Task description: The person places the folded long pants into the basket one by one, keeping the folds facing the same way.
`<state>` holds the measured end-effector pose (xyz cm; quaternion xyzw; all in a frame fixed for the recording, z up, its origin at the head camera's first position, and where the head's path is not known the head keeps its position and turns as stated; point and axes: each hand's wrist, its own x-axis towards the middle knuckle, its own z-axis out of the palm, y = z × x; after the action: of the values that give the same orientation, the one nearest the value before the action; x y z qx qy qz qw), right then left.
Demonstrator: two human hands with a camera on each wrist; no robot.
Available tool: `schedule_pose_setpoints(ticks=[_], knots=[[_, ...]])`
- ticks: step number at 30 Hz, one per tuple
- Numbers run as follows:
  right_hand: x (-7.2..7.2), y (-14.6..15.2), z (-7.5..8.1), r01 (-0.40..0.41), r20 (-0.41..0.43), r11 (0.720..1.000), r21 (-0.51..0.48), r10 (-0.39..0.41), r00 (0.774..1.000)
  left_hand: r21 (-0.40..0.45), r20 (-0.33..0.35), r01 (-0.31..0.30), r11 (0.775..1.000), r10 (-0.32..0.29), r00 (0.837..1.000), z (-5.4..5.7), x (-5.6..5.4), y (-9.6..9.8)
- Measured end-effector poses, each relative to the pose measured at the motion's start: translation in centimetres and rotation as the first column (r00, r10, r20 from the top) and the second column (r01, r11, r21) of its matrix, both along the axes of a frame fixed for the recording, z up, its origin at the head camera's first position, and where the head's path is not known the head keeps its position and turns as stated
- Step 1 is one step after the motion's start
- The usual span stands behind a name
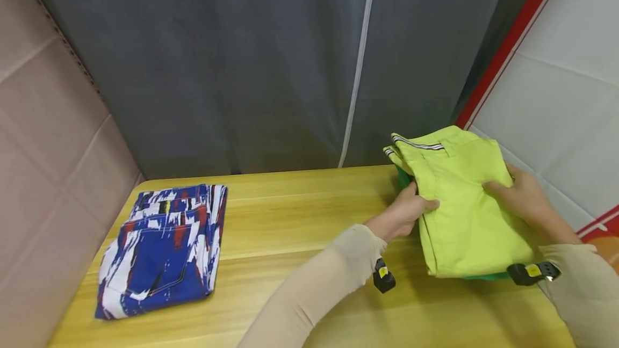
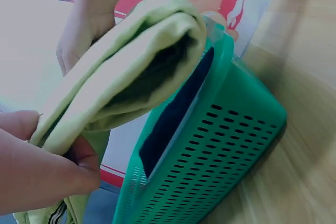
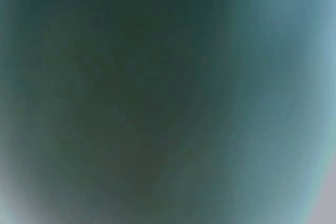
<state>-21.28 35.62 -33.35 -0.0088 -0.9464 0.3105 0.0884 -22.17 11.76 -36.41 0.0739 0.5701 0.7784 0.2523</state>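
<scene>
Folded yellow-green trousers (image 1: 464, 203) with a striped trim at the waist are held between both hands, over a green perforated basket (image 2: 210, 145). My left hand (image 1: 406, 209) pinches their left edge, thumb on top and fingers beneath. On the opposite edge my right hand (image 1: 522, 197) grips the cloth with its thumb on top, its other fingers mostly hidden. The left wrist view shows the folded layers end-on above the basket's rim, and dark cloth (image 2: 176, 114) inside the basket. Only a dark blur fills the right wrist view.
Folded blue, white and red patterned trousers (image 1: 159, 256) lie at the left of the wooden table (image 1: 290, 214). A dark grey curtain (image 1: 242, 69) hangs behind the table. Pale panels stand at both sides, the right panel (image 1: 570, 69) edged in red and close beside the basket.
</scene>
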Motion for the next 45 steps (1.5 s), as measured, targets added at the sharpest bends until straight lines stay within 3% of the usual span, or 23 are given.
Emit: schedule_pose_setpoints(ticks=[5, 10, 18, 24, 30, 37, 45], knots=[[0.2, 0.7, -1.1, -0.008, -0.016, 0.999, 0.031, 0.009, 1.0, -0.044, 0.014, 0.021, 0.999, -0.02, 1.0, -1.4, -0.1, 0.9], [0.6, 1.1, -2.6, 0.0, -0.007, 0.998, 0.063, 0.0, 1.0, -0.096, 0.044, 0.005, 0.995, -0.001, 0.999, -2.9, 0.2, 1.7], [0.6, 2.1, -2.9, 0.046, 0.041, 0.999, -0.025, -0.045, 0.998, -0.172, 0.076, -0.049, 0.984, 0.063, 0.995, -3.0, 0.1, 3.0], [0.2, 3.1, -2.6, 0.05, 0.044, 0.999, 0.0, -0.05, 0.998, -0.218, 0.071, -0.088, 0.972, 0.106, 0.992, -3.1, -0.3, 4.1], [-0.1, 4.0, -2.6, 0.057, 0.039, 0.998, 0.035, -0.058, 0.998, -0.228, 0.031, -0.012, 0.974, 0.02, 0.999, -3.2, -1.0, 4.4], [-0.4, 5.3, -3.1, 0.013, 0.023, 0.998, 0.064, -0.015, 1.0, -0.179, 0.015, 0.168, 0.969, -0.168, 0.986, -3.8, -1.3, 4.0], [-0.3, 5.8, -3.1, 0.03, 0.159, 1.0, 0.001, -0.03, 0.987, -0.269, -0.039, 0.196, 0.943, -0.214, 0.976, -4.0, -0.7, 4.1]])
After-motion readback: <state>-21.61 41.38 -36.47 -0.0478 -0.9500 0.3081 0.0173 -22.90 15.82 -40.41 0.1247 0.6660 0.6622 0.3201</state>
